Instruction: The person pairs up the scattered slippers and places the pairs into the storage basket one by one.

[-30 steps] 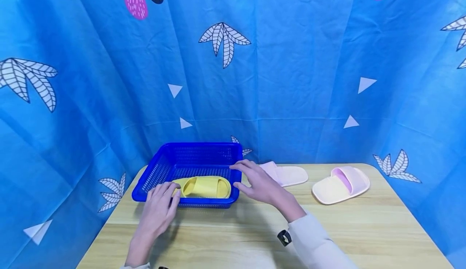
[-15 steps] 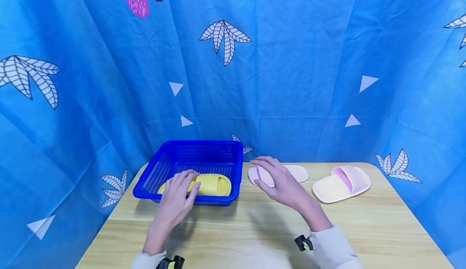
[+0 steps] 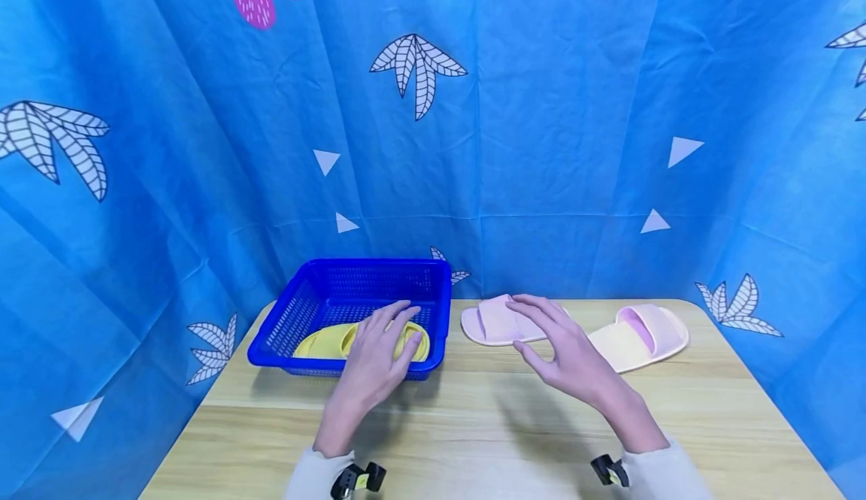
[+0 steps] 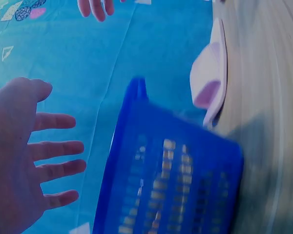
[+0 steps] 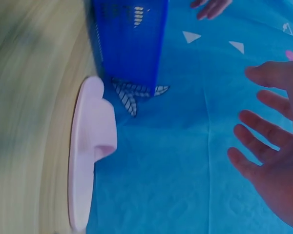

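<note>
My left hand [image 3: 375, 357] hovers over the front rim of a blue plastic basket [image 3: 307, 282], fingers spread and holding nothing. Inside the basket lies a yellow slipper [image 3: 321, 342], partly hidden behind that hand in the head view. My right hand [image 3: 568, 357] is in the air with fingers apart, in front of the two pink slippers. One pink slipper [image 3: 494, 323] lies beside the basket, its right end covered by the right hand in the head view. The other pink slipper [image 3: 656, 334] lies farther right. In the left wrist view the basket's perforated wall [image 4: 171, 170] stands beside the hand's straight fingers.
Everything stands on a wooden table [image 3: 446, 440] with rounded back corners. A blue patterned curtain [image 3: 555, 146] hangs close behind and along both sides. Each wrist wears a black strap with a small device [image 3: 358, 479].
Both hands have moved to the right. The left has crossed over the yellow slipper, and the right has left the basket's right side for the front of the pink slippers.
</note>
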The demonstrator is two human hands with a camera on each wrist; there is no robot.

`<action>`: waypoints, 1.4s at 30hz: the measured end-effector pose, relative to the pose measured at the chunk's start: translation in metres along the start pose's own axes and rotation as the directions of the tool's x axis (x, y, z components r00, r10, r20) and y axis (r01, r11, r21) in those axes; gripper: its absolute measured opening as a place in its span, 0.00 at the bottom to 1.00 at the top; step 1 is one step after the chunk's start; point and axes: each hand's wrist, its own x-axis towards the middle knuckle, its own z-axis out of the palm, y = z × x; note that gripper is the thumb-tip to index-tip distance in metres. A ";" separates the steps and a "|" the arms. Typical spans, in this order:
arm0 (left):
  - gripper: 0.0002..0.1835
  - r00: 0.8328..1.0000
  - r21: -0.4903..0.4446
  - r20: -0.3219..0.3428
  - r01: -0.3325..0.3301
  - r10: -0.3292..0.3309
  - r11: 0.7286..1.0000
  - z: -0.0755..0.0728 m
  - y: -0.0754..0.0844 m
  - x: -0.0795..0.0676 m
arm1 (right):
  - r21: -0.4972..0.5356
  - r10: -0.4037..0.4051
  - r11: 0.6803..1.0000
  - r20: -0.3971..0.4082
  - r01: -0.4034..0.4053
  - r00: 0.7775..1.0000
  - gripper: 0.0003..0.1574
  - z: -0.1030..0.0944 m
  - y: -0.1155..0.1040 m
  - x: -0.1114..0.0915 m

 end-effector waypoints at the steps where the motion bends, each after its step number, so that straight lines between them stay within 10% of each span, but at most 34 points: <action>1: 0.26 1.000 -0.006 0.008 -0.003 0.003 1.000 0.002 0.003 0.003 | -0.006 0.003 1.000 0.000 -0.003 1.000 0.40 -0.002 0.002 -0.002; 34: 0.36 0.970 -0.005 0.240 -0.040 0.040 0.999 0.070 0.073 0.069 | -0.221 0.051 0.974 0.007 -0.048 0.999 0.49 -0.059 0.078 -0.069; 42: 0.33 0.981 -0.003 0.177 -0.083 0.082 0.997 0.085 0.071 0.074 | -0.221 0.049 0.974 -0.001 -0.048 0.999 0.48 -0.064 0.090 -0.068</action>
